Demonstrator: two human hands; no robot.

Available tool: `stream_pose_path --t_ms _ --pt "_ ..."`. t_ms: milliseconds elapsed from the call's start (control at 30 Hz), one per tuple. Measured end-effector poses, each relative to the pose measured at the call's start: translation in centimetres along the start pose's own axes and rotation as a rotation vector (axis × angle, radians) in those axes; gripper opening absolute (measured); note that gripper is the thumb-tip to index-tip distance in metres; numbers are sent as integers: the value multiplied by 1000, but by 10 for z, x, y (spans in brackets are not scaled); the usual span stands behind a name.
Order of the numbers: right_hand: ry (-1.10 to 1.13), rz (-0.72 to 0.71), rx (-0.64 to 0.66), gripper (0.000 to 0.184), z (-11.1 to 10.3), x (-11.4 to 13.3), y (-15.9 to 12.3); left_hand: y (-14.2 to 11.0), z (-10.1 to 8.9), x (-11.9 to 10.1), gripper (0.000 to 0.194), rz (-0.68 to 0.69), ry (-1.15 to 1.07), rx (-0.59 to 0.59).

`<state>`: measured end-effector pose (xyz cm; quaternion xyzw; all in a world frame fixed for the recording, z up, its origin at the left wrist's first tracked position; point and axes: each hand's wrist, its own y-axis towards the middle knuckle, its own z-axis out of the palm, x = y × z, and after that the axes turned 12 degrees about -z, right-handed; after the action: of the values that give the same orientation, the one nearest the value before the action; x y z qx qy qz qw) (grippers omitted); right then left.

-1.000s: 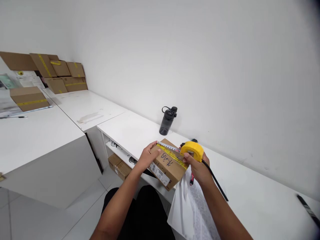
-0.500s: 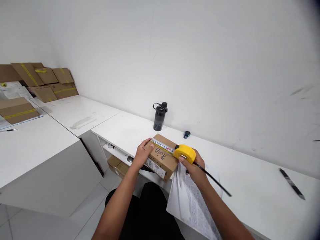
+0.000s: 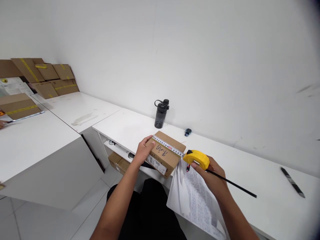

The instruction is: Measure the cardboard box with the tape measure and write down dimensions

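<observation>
My left hand grips the left end of a small cardboard box, its thumb on the top near the end of a tape blade. The box bears black handwriting and a white label on its near side. My right hand is closed around a yellow tape measure, just past the box's right end, with a black strap trailing to the right. Between the two hands the numbered blade stretches along the box top. Printed paper sheets hang over the table edge below my right hand.
A dark water bottle and a small watch-like object stand near the wall. To the right lies a black marker-like object. Taped cartons are stacked at far left. Another person's hand shows at the left edge.
My right hand has drawn the tape measure rightward, so more blade shows, now past the box's right end. My left hand stays on the box. Another person's hand has appeared at the left edge.
</observation>
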<state>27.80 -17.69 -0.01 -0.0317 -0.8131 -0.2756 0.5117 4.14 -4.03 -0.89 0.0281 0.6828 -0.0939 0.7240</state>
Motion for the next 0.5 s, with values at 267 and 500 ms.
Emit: stream_pose_path --t_ms 267,500 --pt "78 32 34 50 8 -5 1 -3 1 0 54 -28 -49 18" --pt "167 10 79 51 11 -13 1 -4 1 -1 58 -86 -76 24"
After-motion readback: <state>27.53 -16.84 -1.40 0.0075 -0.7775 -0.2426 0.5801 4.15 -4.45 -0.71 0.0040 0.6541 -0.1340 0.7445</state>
